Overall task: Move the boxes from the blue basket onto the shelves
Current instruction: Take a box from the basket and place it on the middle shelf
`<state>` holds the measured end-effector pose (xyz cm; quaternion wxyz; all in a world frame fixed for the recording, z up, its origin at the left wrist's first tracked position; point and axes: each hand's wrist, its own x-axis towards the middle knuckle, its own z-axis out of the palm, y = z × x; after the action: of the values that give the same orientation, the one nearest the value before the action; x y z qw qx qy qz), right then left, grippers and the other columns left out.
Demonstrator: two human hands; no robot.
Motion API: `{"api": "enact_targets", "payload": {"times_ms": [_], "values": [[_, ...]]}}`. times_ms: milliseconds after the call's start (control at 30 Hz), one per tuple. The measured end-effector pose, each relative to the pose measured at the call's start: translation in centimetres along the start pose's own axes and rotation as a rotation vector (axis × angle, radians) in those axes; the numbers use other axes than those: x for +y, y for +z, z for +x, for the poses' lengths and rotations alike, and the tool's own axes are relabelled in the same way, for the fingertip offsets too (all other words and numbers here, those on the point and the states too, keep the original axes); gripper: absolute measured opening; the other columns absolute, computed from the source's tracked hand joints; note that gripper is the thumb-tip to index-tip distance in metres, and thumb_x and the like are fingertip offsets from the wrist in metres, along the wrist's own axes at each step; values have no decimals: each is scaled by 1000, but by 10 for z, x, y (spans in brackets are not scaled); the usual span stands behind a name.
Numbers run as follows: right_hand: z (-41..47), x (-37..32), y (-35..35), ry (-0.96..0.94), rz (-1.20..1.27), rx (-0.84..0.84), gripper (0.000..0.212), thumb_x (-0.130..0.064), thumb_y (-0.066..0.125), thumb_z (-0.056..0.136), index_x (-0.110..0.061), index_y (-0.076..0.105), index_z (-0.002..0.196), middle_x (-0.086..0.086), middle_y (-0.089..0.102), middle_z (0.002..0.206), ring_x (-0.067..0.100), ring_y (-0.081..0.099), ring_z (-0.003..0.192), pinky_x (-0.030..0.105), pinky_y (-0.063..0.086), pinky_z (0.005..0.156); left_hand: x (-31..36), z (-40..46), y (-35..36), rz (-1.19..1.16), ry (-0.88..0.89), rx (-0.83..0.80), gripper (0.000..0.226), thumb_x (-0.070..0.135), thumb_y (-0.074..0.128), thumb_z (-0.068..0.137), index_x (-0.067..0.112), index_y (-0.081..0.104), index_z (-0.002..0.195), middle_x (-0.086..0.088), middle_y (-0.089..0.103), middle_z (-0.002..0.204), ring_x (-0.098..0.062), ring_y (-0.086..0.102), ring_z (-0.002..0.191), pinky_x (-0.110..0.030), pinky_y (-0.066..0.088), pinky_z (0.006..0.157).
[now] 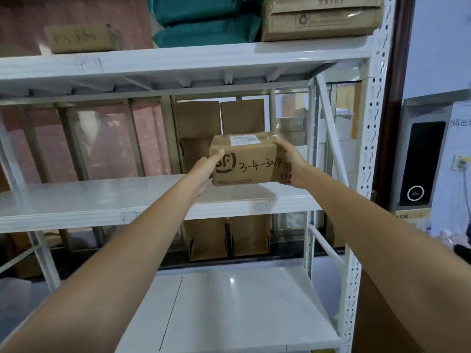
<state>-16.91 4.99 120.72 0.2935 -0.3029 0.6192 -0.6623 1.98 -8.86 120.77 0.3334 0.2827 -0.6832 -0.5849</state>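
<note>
A brown cardboard box with a black logo, the handwritten number 3-4-3014 and a white label on top is held between both hands, just above the right part of the middle white shelf. My left hand grips its left end, thumb on the front face. My right hand grips its right end. Both arms reach forward. The blue basket is out of view.
The white metal rack has an upper shelf carrying a small brown box, teal packages and a large carton. A lower shelf lies below. Cardboard cartons stand behind the rack. The rack's perforated post stands at right.
</note>
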Motion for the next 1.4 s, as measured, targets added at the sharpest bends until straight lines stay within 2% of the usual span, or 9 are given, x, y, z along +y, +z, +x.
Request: {"api": "enact_targets", "payload": {"times_ms": [100,267,467,700,833,1067,1167,1233,1400], "values": [[22,18,-10,-19,-120,34,57,-75,51,76,-25,58,103,2,66,104,17,59,95,36,45,92,-23,18,14,5,-50,-8,65,56,58,86,14,47,135,-5,57,130,-22,51,113,-45,41,108],[48,47,-14,7,-220,-8,76,-75,42,82,-36,34,146,-6,45,126,20,42,120,45,29,109,-48,35,19,12,-114,-38,46,51,55,90,18,55,122,-5,59,128,-22,53,114,-46,38,110],[60,60,-12,38,-165,91,51,-72,46,79,-25,57,97,6,63,98,20,56,90,32,35,66,-58,41,23,-2,-108,-134,48,43,50,95,11,52,131,-8,64,125,-23,56,117,-43,41,109],[52,64,-10,-19,-203,197,77,-82,41,78,-19,55,121,9,60,121,23,51,103,36,35,89,-64,36,17,18,-88,-165,44,39,49,97,9,55,128,-9,63,127,-23,56,119,-38,40,108],[26,75,-17,-79,-245,331,80,-74,37,87,-13,50,136,12,53,139,30,50,122,36,33,91,-81,23,7,146,-43,61,52,44,56,91,10,49,130,-11,58,122,-25,53,113,-37,45,95],[-38,131,-47,-6,-302,384,69,-59,53,88,-10,46,137,7,54,129,27,52,120,38,40,95,-132,-12,15,88,-67,249,23,27,57,87,12,51,70,-7,54,70,-23,51,67,-33,39,68],[-59,154,-63,38,-337,300,50,-58,56,87,-17,57,116,0,55,108,19,58,99,32,45,85,-148,-24,32,100,-160,160,26,31,58,86,8,62,96,-7,55,80,-21,53,70,-33,40,68],[-68,166,-75,84,-361,285,58,-56,58,87,-13,53,125,6,56,120,25,56,111,41,46,97,-158,-32,46,161,-197,87,42,34,57,87,6,58,118,-6,58,90,-23,59,83,-31,42,70],[-84,188,-114,160,-406,209,64,-55,60,86,-11,47,131,10,54,131,27,54,114,40,44,94,-173,-47,99,226,-275,-108,43,36,56,91,5,53,121,-6,57,105,-24,58,104,-34,43,80]]}}
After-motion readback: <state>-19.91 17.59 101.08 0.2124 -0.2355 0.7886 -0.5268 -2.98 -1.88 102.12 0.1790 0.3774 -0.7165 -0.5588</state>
